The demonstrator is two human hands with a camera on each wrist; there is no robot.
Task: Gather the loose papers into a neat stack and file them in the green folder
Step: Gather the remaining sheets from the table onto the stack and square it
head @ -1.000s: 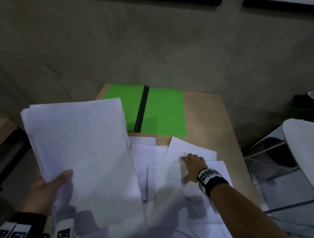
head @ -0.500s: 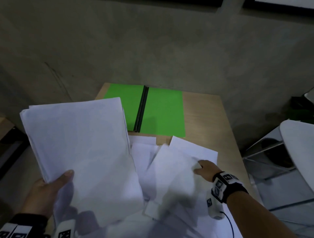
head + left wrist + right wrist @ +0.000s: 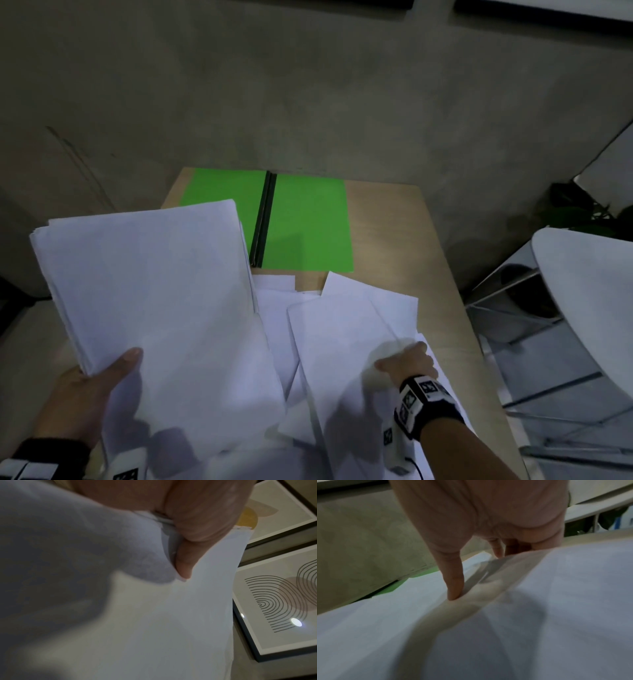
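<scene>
My left hand (image 3: 99,387) holds a thick stack of white papers (image 3: 154,291) above the table's left side, thumb on top; the left wrist view shows that thumb pressed on the stack (image 3: 154,615). My right hand (image 3: 406,359) pinches a loose white sheet (image 3: 335,342) at its right edge and has it lifted off the pile, thumb on top (image 3: 455,582) and fingers under it. More loose sheets (image 3: 394,301) lie scattered beneath. The green folder (image 3: 308,222) lies open and flat at the far end of the table, its black spine in the middle.
The wooden table (image 3: 404,240) is small, with a concrete wall right behind it. A white chair (image 3: 589,291) with a metal frame stands to the right. Framed prints (image 3: 278,601) show past the stack in the left wrist view.
My right hand went from pressing flat on the scattered sheets to pinching one sheet and drawing it up and towards me. The left hand has kept its stack almost still.
</scene>
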